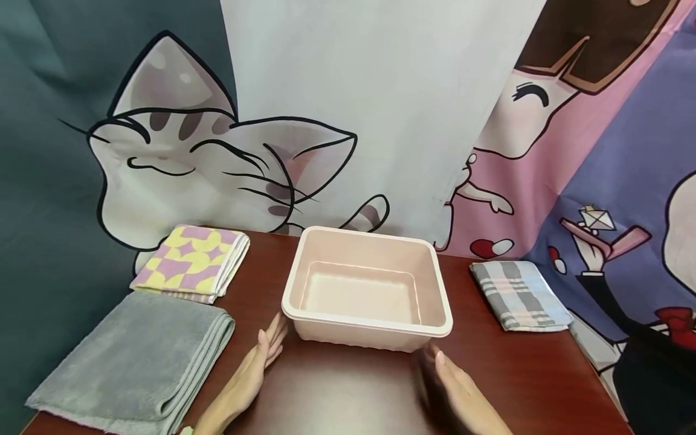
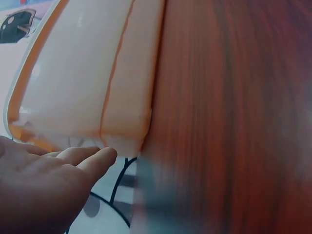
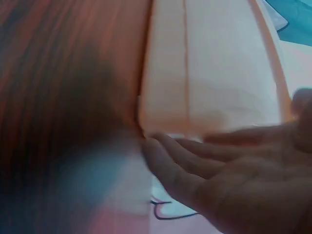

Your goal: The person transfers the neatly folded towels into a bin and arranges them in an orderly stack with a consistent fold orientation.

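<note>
A pale pink rectangular plastic tub (image 1: 367,289) stands empty in the middle of a dark red-brown wooden table (image 1: 348,386). My left hand (image 1: 255,362) lies flat and open near the tub's front left corner, fingers straight, holding nothing. On the other side, my right hand (image 1: 457,389) is open by the front right corner, slightly blurred. The left wrist view has the left hand (image 2: 53,180) just short of the tub's side wall (image 2: 92,73). In the right wrist view the right hand (image 3: 229,175) is spread below the tub wall (image 3: 209,63).
A folded grey towel (image 1: 136,356) lies at the front left, a folded yellow-and-purple patterned cloth (image 1: 190,261) behind it. A folded grey plaid cloth (image 1: 516,295) lies on the right. Cartoon-printed fabric hangs behind the table.
</note>
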`<control>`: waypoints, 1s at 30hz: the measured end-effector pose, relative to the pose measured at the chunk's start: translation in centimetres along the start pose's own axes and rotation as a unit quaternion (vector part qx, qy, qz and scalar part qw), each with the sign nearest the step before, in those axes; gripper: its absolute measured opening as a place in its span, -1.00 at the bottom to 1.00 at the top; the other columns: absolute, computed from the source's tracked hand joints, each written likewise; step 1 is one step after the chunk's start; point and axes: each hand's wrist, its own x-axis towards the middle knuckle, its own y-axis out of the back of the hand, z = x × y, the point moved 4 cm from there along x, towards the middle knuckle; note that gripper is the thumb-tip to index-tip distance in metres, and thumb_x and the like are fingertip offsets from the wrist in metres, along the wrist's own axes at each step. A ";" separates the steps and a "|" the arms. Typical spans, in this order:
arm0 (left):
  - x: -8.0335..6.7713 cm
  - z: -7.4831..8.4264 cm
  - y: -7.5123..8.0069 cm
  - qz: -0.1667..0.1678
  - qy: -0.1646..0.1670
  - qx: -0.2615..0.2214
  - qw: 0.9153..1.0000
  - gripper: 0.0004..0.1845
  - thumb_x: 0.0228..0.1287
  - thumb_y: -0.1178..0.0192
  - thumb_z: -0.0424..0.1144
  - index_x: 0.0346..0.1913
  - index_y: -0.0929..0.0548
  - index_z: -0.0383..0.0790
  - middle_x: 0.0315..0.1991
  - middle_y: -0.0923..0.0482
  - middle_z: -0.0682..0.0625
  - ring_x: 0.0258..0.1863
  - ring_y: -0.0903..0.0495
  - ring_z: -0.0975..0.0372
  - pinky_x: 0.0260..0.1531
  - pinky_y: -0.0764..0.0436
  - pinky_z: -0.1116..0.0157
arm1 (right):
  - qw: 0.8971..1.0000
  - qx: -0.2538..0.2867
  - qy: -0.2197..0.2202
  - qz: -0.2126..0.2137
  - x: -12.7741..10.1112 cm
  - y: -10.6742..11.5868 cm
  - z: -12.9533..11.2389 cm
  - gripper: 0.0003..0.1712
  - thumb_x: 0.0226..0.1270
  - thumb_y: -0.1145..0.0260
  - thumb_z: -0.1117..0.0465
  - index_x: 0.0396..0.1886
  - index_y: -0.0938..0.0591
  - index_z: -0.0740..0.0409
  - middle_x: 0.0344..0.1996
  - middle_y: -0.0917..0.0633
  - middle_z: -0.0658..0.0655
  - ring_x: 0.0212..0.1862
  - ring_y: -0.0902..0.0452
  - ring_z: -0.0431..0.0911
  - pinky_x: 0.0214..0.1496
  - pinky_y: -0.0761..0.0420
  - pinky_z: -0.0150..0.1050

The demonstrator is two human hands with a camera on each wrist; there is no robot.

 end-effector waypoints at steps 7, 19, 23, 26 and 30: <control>-0.8 0.6 1.2 0.073 0.045 0.142 0.986 -0.52 0.51 0.39 -0.12 0.35 -0.21 -0.26 0.13 -0.47 -0.17 0.12 -0.46 0.11 0.09 -0.43 0.23 | 0.988 -0.092 0.070 -0.100 -1.4 -0.8 -1.8 -0.47 0.40 0.01 -0.11 0.09 -0.54 0.16 -0.01 -0.61 0.01 0.07 -0.46 -0.16 0.05 -0.47 -0.27; -4.2 4.5 5.3 0.101 0.124 0.166 0.973 -0.67 0.34 0.01 0.04 0.00 -0.56 -0.04 -0.14 -0.63 0.12 -0.10 -0.58 0.32 -0.17 -0.54 0.44 | 0.924 0.262 0.106 -0.256 -2.8 -12.1 -8.5 -0.56 0.37 -0.10 0.18 0.15 -0.40 0.33 -0.04 -0.56 0.36 -0.14 -0.59 -0.06 -0.21 -0.62 -0.24; -5.9 5.0 7.6 0.138 0.101 0.209 0.963 -0.68 0.39 0.04 -0.05 0.01 -0.57 -0.13 -0.18 -0.65 0.09 -0.16 -0.60 0.37 -0.19 -0.50 0.55 | 0.914 0.306 0.070 -0.259 -2.2 -15.0 -10.0 -0.52 0.33 -0.13 0.19 0.16 -0.38 0.37 0.00 -0.54 0.32 -0.07 -0.56 -0.02 -0.20 -0.61 -0.26; -7.4 5.0 10.2 0.170 0.082 0.240 0.952 -0.68 0.41 0.07 -0.12 0.01 -0.56 -0.23 -0.21 -0.67 0.03 -0.21 -0.62 0.38 -0.22 -0.46 0.63 | 0.907 0.342 0.032 -0.245 -1.2 -17.0 -11.1 -0.51 0.29 -0.14 0.24 0.17 -0.37 0.36 -0.02 -0.55 0.26 -0.07 -0.55 -0.01 -0.20 -0.62 -0.18; -9.0 4.1 13.9 0.213 0.146 0.265 0.929 -0.56 0.39 0.08 0.01 0.06 -0.53 -0.27 -0.24 -0.68 0.04 -0.30 -0.61 0.47 -0.35 -0.47 0.63 | 0.903 0.364 -0.010 -0.227 0.1 -19.4 -12.2 -0.48 0.24 -0.16 0.26 0.19 -0.36 0.32 -0.07 -0.58 0.18 -0.08 -0.56 -0.02 -0.21 -0.63 -0.13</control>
